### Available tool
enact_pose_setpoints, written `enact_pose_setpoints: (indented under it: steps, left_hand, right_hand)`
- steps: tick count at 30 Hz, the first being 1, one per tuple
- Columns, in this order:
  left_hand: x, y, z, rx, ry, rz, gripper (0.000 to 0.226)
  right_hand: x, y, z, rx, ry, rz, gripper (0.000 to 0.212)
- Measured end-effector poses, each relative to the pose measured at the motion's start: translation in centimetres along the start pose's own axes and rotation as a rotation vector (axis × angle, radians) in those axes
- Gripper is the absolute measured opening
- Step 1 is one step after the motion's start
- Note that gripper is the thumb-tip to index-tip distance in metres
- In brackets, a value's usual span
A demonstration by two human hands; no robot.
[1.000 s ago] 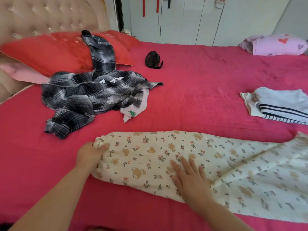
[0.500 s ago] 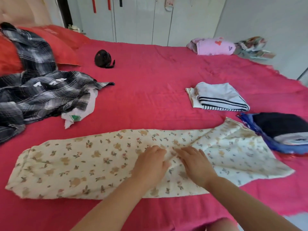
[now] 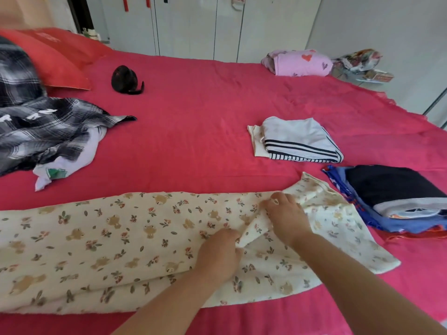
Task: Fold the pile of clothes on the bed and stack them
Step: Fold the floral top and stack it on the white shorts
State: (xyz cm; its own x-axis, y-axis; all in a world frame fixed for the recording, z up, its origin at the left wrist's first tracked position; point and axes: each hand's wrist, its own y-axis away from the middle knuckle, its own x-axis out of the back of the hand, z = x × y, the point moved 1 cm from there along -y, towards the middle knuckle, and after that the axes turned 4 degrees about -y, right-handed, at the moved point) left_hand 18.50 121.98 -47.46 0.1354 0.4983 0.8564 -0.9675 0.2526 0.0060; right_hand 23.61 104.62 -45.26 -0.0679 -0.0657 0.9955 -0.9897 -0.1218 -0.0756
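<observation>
The flowery cream cloth (image 3: 121, 238) is laid flat across the near side of the red bed (image 3: 193, 131). A small flap of it is pinched by the curled fingers (image 3: 229, 236) of the left hand (image 3: 217, 256) and the right hand (image 3: 286, 220). Folded clothes (image 3: 391, 187) are stacked just beside its right end.

Floral garment (image 3: 121, 250): left end runs past my view's edge.
Plaid shirt (image 3: 36, 131): cut off at left, blurred at its top.
White garment (image 3: 72, 163): partly buried under the plaid shirt.
Left hand (image 3: 217, 255): my fingertips are hidden in the fabric.
Folded stack (image 3: 396, 189): right side cut off.
</observation>
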Motion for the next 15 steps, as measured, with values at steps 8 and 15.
enact_pose_setpoints:
  steps: [8,15]
  left_hand:
    - [0.6,1.9,-0.1,-0.296,-0.017,0.086,0.034]
    - [-0.2,3.2,0.9,-0.406,-0.133,-0.317,0.023]
  right_hand:
    - [5.1,5.0,3.9,0.234,-0.060,0.324,0.015]
    - [1.8,11.7,7.0,0.033,-0.190,-0.242,0.006]
